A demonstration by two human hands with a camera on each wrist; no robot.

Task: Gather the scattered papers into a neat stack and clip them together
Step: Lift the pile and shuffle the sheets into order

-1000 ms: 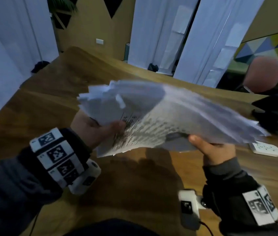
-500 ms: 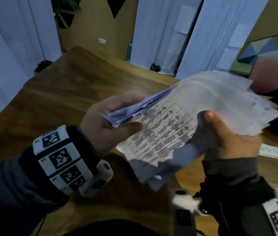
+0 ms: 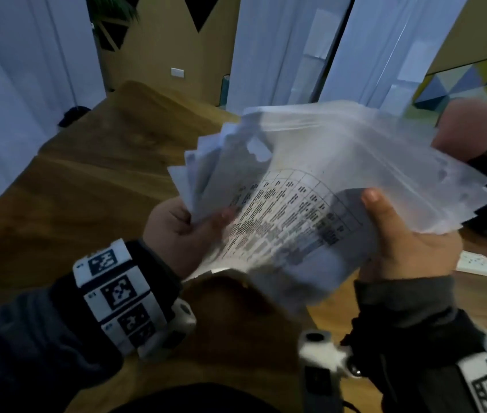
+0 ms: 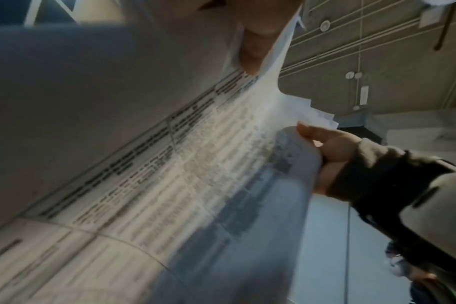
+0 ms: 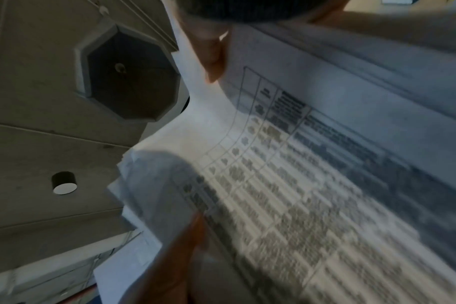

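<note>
Spreading across most of the head view, the wooden table (image 3: pixel 93 186) runs from the near edge toward eleven o'clock, where white curtains (image 3: pixel 21 70) hang. Above it, clear of the surface, the papers (image 3: pixel 319 186) are held in the air as a loose, fanned bundle, their edges ragged and uneven at ten o'clock and at three o'clock; the sheet facing the person carries a printed table. At eight o'clock of the bundle the left hand (image 3: pixel 176 231) clamps its lower left corner, thumb on the printed face, fingers hidden behind. At four o'clock the right hand (image 3: pixel 403 242) grips the lower right edge, thumb pressed up onto the top sheet. Beyond the right wrist, at three o'clock, a white power strip (image 3: pixel 474 262) lies on the table.
</note>
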